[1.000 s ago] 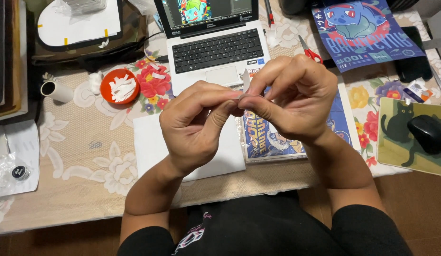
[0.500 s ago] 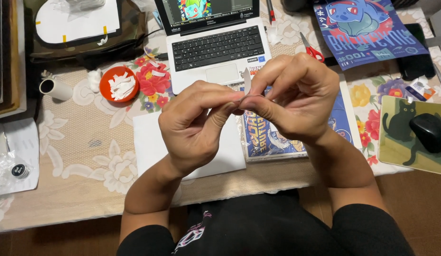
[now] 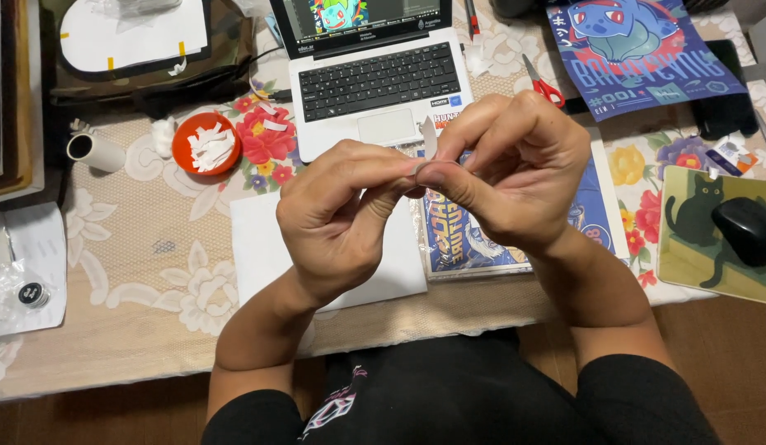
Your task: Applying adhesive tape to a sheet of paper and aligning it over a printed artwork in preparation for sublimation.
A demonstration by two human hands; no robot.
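Above the white sheet, both hands pinch a small white strip. Left hand and right hand fingertips are closed together; peeling slowly seems wisest.

below fingertips: bare white sheet, room to lower | ahead: open laptop blocks | right of fingers: sleeved print, scissors, poster | far right: mouse on cat mat | left of fingers: orange dish, small tube; open lace cloth between
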